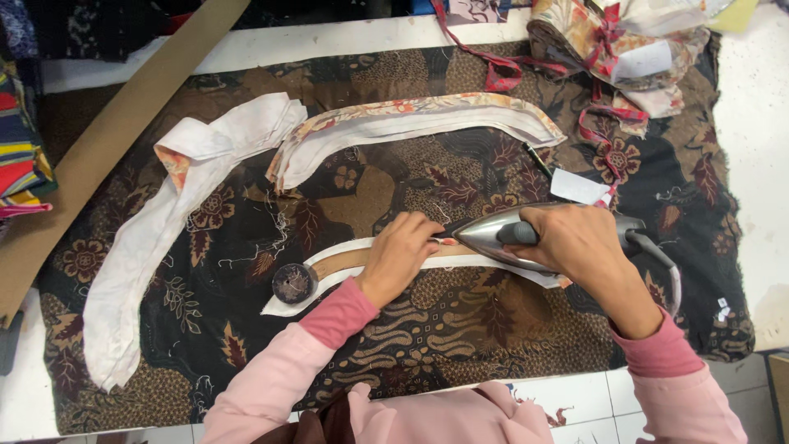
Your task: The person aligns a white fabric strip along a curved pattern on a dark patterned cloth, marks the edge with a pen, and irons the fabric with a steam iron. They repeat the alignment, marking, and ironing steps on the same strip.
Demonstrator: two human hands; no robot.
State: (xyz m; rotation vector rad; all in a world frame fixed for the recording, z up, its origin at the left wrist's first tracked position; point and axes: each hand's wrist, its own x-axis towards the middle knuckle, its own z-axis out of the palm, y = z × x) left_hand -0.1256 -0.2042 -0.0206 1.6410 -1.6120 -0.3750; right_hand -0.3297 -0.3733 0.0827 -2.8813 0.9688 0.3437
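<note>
The iron point(501, 234) sits near the middle of the table point(764, 123), on a curved white strip point(345, 267) over dark patterned cloth point(460, 321). The right hand point(575, 242) is clamped around its handle; the left hand point(400, 255) presses flat on the strip just left of its tip. A small round dark tin point(294, 283) lies left. A white paper tag point(579, 187) lies just beyond.

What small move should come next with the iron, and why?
Probably slide the iron leftward along the curved strip. Its tip sits at the left hand's fingertips, so that hand should shift left first. The right hand grips the handle; the strip's left stretch looks unpressed.
</note>
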